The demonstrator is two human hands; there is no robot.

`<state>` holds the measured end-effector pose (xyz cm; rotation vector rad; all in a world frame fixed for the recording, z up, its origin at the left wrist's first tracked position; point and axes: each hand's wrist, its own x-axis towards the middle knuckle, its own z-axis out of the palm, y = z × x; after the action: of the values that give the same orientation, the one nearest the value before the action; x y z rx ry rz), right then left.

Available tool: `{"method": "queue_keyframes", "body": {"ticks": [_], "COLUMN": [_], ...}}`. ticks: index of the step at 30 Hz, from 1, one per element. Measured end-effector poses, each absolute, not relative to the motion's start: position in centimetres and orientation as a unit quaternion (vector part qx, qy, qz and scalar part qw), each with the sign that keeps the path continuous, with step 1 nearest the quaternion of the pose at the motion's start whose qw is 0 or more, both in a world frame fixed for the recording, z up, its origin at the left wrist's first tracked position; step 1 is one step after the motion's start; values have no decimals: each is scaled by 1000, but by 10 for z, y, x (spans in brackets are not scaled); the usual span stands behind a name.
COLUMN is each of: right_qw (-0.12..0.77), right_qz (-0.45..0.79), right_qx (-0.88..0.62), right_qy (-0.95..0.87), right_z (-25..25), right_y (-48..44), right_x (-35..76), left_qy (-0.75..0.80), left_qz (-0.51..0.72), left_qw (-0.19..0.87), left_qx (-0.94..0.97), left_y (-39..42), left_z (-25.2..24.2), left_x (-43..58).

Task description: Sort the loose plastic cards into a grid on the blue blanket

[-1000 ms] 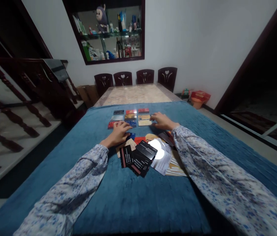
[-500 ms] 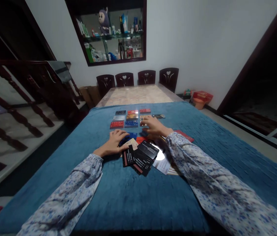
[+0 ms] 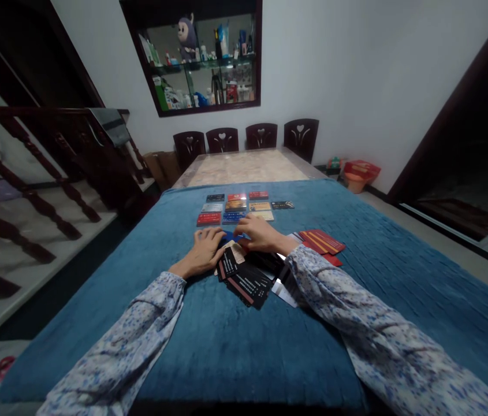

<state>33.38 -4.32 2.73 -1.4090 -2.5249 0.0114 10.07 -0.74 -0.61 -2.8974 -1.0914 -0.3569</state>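
My left hand [image 3: 202,251] lies over the left edge of a loose pile of cards, fingers stretched and thumb apart. My right hand [image 3: 261,234] reaches across the pile, its thumb and fingertips closed at a blue card [image 3: 228,236] between the two hands. A beige card [image 3: 235,251] peeks out by the left thumb. Several black cards [image 3: 250,284] fan out toward me, and a silvery card [image 3: 285,293] lies partly under the right sleeve. Beyond the hands, cards are laid in rows, among them a red card [image 3: 209,218], a blue card [image 3: 234,217] and a yellow card [image 3: 260,206].
Red cards [image 3: 324,241] lie spread right of my right wrist. A black card [image 3: 282,204] ends the middle row. Blue cloth [image 3: 174,346] covers the near part of the table; its bare stone top [image 3: 244,164] shows behind, with chairs [image 3: 261,136] at the far end.
My right hand has drawn back from the laid-out rows to the blue card in the pile, uncovering a pale yellow card in the front row. My left hand stays nearly in place.
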Motion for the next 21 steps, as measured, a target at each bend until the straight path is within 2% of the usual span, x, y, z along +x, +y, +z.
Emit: {"method": "queue_keyframes", "body": {"ticks": [6,12,21], "right_qw": [78,58,49], "right_qz": [21,-14,-13], "right_qx": [-483,-483,-491], "right_qy": [-872,-874,-870], "right_z": [33,37,26], "right_y": [-59,-74,-69], "right_x": [319,304,303], "left_qy": [-351,-322,-263], "left_qz": [-159,-201,-166], "left_qw": [26,27,-77], "left_qx": [-923,-925,-947], "left_y": [-6,4,8], "left_z": [-12,-23,-10], "left_x": [100,93,68]}}
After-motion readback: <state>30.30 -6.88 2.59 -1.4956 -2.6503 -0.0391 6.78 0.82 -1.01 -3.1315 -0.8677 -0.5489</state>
